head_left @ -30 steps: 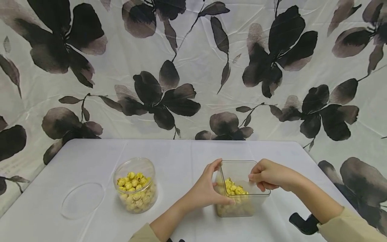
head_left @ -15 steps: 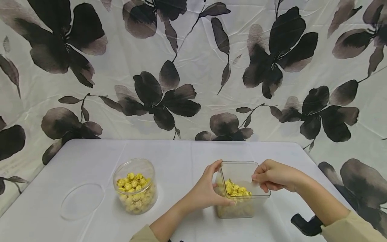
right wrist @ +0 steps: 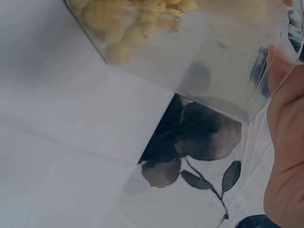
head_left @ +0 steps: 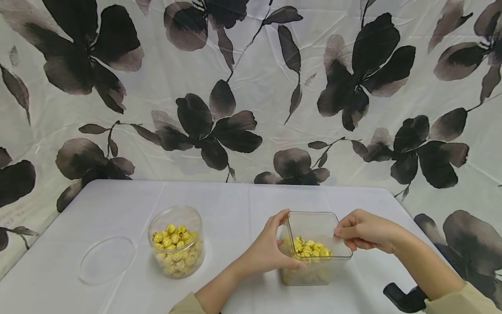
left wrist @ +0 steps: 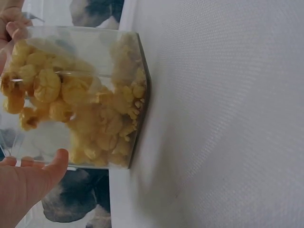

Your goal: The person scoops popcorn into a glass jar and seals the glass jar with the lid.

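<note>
My left hand (head_left: 270, 248) grips the left side of a clear square container (head_left: 310, 277), thumb at the near wall and fingers at the far left corner. Yellow popcorn (head_left: 311, 247) fills its lower part; through the wall in the left wrist view, rounded popcorn pieces (left wrist: 47, 85) show. At the container's right rim is my right hand (head_left: 364, 229), fingers curled with thumb and forefinger together. Whether these fingers hold something thin and clear cannot be made out. The right wrist view shows part of the right hand (right wrist: 287, 156) beside the clear wall.
A clear round jar (head_left: 176, 257) of yellow popcorn stands open left of the container. Farther left lies a clear round lid (head_left: 107, 261) on the white-covered table (head_left: 223, 200). Behind hangs a floral cloth (head_left: 282, 131). A black curved object (head_left: 404, 298) shows by the right sleeve.
My right hand has moved right, from inside the container's opening to its right rim. The popcorn pile's top has spread rightward. My left hand keeps its grip.
</note>
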Demonstrator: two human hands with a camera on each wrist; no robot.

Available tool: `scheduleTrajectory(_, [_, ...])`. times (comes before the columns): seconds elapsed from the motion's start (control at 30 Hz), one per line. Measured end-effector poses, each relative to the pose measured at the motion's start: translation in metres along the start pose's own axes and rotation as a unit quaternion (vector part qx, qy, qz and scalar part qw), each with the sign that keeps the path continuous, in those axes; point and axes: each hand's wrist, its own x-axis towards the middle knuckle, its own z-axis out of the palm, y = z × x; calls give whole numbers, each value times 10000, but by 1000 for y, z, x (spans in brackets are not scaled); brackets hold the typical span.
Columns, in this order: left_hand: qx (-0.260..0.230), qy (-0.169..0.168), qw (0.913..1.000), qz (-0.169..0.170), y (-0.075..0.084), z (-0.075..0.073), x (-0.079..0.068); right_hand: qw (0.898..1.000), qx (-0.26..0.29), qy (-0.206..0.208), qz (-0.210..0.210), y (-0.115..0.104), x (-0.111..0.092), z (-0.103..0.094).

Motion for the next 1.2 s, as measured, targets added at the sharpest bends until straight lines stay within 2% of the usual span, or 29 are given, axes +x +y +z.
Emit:
scheduleTrajectory(0.3, [-37,-2,10000,-10,0,0,1,9997,176,152,-56,8,-4,-4])
scheduleTrajectory(0.93, [-15,37,10000,-68,1,1,0,9941,946,495,198,12,-6,-1])
scheduleTrajectory(1.2, [-84,11,9999,-100,1,0,0,9928,1144,354,30,15,-4,-2])
